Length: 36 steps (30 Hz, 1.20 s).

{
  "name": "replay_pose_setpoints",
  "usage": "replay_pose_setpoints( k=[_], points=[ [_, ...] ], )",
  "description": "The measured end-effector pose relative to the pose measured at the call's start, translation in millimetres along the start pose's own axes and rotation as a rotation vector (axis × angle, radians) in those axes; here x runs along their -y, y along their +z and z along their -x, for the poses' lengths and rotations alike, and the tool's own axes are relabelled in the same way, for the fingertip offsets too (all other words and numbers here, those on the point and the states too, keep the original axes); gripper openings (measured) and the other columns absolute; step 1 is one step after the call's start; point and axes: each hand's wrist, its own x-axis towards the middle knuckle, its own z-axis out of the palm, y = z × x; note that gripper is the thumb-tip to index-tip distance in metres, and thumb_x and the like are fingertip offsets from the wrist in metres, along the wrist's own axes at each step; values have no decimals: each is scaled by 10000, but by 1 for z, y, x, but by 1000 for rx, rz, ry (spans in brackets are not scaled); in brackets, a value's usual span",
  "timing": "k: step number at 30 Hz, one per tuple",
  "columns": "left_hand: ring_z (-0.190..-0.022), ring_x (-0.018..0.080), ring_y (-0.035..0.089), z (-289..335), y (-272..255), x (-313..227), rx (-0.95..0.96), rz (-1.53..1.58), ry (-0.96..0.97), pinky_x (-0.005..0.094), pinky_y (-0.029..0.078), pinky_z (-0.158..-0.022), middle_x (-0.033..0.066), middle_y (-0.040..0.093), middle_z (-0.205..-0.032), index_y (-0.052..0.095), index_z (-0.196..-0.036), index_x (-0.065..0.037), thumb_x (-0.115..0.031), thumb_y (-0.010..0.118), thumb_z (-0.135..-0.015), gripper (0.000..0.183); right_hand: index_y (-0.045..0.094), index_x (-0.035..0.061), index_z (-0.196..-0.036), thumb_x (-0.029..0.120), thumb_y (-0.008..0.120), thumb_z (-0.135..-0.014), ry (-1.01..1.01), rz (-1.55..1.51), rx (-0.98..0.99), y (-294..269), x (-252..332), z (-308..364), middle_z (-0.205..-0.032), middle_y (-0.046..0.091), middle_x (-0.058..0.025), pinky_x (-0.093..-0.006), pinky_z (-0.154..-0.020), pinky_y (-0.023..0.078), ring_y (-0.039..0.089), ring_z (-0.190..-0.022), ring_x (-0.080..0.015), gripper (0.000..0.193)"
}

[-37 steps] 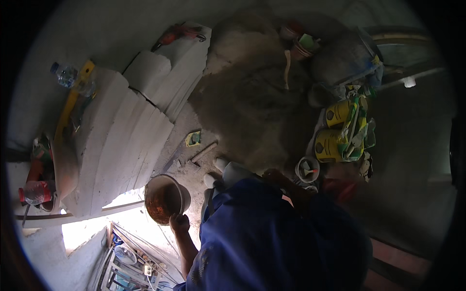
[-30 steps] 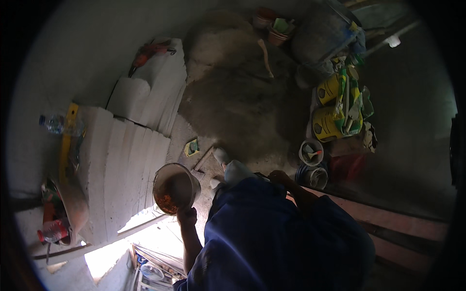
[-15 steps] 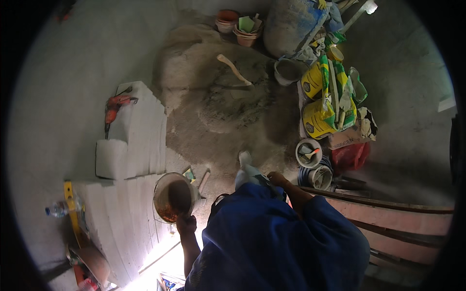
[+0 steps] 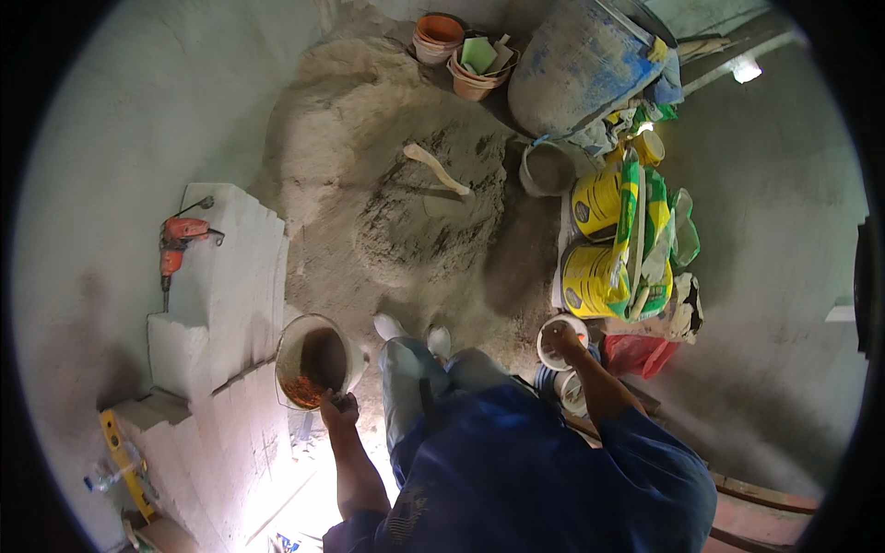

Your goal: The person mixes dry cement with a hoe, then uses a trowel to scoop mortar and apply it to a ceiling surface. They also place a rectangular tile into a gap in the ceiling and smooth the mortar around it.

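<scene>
At my left side, my left hand grips the near rim of a round bucket. The bucket is tilted, so its dark inside shows, with some reddish-orange residue low on the wall. On my right, my right hand is over a small white bucket and covers much of its opening. Its fingers are too dark and blended with what is inside for me to make out whether they hold anything.
A wooden handle lies on a grey mortar heap ahead. Pale blocks with a red drill stand left. Yellow-green bags, a grey bucket and a blue drum line the right.
My right hand has moved from beside my leg out to the small white bucket. The left hand still holds its bucket. My view has shifted, and both feet now show.
</scene>
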Motion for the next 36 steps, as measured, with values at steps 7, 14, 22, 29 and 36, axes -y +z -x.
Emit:
replay_pose_setpoints(
  k=[7,14,22,29,36],
  points=[
    [-975,221,592,-200,63,35,59,-188,119,412,530,-858,55,630,-1020,630,-1075,-120,-293,695,-868,277,664,23,-1108,124,620,-934,-311,330,133,-22,-5,-14,-896,706,-99,-340,-629,554,688,-766,-189,206],
    [-901,244,565,-414,55,71,59,-380,155,472,548,-830,90,585,-982,608,-1090,-99,-318,683,-922,286,656,50,-1034,127,588,-927,537,31,94,-28,32,-89,-874,662,-24,-272,-604,523,621,-684,-131,148],
    [-1176,285,508,-423,138,131,-480,-216,-193,534,438,-1000,134,505,-1310,464,-1381,-121,-504,659,-913,635,624,-2,-1142,282,596,-991,506,-433,-225,-90,-7,-275,-1000,664,-77,-326,-788,565,667,-860,-164,323],
    [-1300,299,492,-197,204,202,-322,-963,-66,426,437,-1042,129,480,-1451,478,-1455,-123,-386,622,-980,562,515,-68,-1280,350,562,-1008,251,-1063,-270,-175,-82,-572,-1254,584,-242,-496,-1053,451,570,-1182,-366,500],
    [-1036,322,629,-139,231,317,100,-2282,88,418,517,-882,192,631,-1166,593,-1238,-47,-224,609,-934,352,506,-15,-1323,390,498,-1026,370,-1140,-248,-236,-168,-789,-1320,548,-233,-510,-1031,452,538,-1220,-385,502]
  ],
)
